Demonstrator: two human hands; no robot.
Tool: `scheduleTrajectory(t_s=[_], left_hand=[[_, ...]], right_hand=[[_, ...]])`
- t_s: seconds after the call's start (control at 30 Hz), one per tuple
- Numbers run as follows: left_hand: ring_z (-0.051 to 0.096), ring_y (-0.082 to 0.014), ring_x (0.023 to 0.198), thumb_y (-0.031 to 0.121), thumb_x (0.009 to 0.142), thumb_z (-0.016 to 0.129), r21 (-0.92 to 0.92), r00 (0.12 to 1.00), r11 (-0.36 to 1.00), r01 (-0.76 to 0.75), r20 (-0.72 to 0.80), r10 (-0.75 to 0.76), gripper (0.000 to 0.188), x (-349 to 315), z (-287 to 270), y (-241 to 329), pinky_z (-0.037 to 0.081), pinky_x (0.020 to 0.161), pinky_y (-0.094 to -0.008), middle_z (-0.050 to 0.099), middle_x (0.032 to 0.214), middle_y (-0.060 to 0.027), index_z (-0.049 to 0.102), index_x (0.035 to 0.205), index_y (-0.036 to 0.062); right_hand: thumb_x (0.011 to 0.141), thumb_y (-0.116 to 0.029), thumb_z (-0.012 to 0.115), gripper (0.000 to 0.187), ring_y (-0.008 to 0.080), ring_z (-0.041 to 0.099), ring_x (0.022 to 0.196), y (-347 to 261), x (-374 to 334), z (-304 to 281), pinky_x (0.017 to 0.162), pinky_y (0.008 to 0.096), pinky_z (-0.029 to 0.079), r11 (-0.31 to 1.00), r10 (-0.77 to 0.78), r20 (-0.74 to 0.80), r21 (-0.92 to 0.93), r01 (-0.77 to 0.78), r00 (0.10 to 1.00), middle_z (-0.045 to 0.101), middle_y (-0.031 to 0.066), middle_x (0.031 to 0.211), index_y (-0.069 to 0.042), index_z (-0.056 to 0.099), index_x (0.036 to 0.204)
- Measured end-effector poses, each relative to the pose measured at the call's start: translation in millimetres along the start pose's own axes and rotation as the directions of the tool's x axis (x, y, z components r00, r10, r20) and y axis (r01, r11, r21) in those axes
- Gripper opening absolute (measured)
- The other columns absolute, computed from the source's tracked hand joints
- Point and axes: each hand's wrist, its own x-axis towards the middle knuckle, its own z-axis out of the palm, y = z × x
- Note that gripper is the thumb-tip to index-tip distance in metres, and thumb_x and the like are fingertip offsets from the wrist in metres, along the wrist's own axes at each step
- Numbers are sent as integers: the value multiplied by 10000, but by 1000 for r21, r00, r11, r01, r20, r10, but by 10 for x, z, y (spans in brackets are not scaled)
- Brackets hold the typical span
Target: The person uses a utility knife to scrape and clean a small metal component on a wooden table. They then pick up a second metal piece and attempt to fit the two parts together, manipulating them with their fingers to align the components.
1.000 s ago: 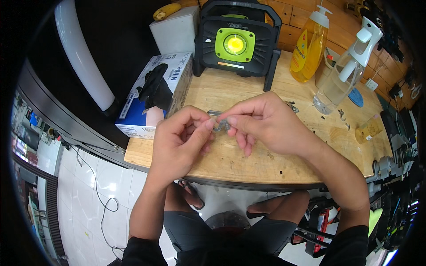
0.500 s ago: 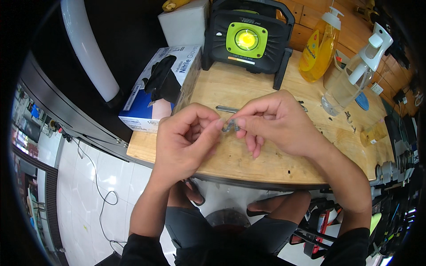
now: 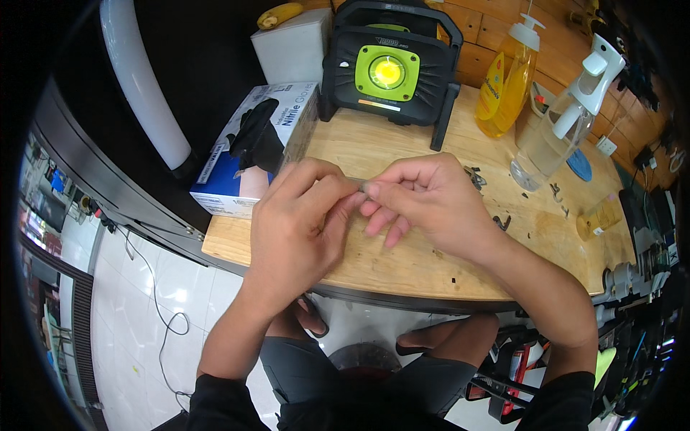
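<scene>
Above the wooden table [image 3: 402,262], my two hands meet fingertip to fingertip. Between them is a small, soft-looking grey piece [image 3: 364,187], mostly covered by the fingers; its exact kind cannot be made out. My left hand [image 3: 295,223] is closed in a pinch at the left side of the piece, its back turned up. My right hand [image 3: 435,205] pinches it between thumb and forefinger, with the other fingers hanging loosely curled below. Dark curled scraps [image 3: 474,177] lie beyond the right hand, and more scraps [image 3: 502,223] lie beside its wrist.
A lit work lamp [image 3: 388,72] stands at the back. Left of it are a glove box [image 3: 230,188] with a black glove sticking out and a white box [image 3: 295,47] topped by a banana [image 3: 280,14]. At right stand an amber pump bottle [image 3: 507,79] and a clear spray bottle [image 3: 550,147].
The hands have drawn closer together, and the left has turned so its back faces up. The grey piece, showing as a curled strip before, is now mostly hidden. The view has shifted slightly.
</scene>
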Motion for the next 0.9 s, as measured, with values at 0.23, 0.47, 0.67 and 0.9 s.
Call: scheduleTrajectory(t_s=[0.23, 0.47, 0.67, 0.9], left_hand=[[625, -320, 956, -69, 784, 720, 156, 971, 965, -211, 148, 188, 165, 178, -66, 39, 507, 790, -380, 621, 1024, -130, 647, 894, 29], [607, -335, 1097, -100, 798, 652, -111, 943, 969, -221, 230, 241, 203, 264, -98, -143, 511, 873, -387, 523, 1136, -173, 588, 951, 17], [619, -301, 1071, -86, 812, 642, -201, 943, 957, -208, 220, 251, 176, 274, -34, -200, 510, 857, -377, 513, 1105, -148, 570, 926, 27], [614, -283, 976, -54, 814, 665, -162, 948, 947, -279, 109, 298, 156, 281, -23, -218, 506, 807, -356, 542, 1098, -152, 576, 922, 17]], right_hand=[[1034, -144, 637, 226, 247, 757, 767, 9, -22, 4, 613, 320, 613, 1000, -1, -24, -15, 1, 1000, 718, 189, 916, 79, 670, 1036], [1054, -135, 595, 231, 252, 753, 754, -68, -41, 74, 605, 321, 606, 999, 16, -44, 41, -14, 999, 711, 191, 915, 88, 653, 1032], [1054, -116, 590, 235, 237, 751, 751, -79, -38, 51, 595, 313, 605, 1000, -1, -29, 24, 1, 1000, 700, 189, 917, 111, 650, 1041], [1049, -124, 596, 229, 211, 731, 712, -34, -2, 32, 583, 304, 599, 998, -41, -53, 55, 44, 998, 692, 161, 896, 96, 660, 1051]])
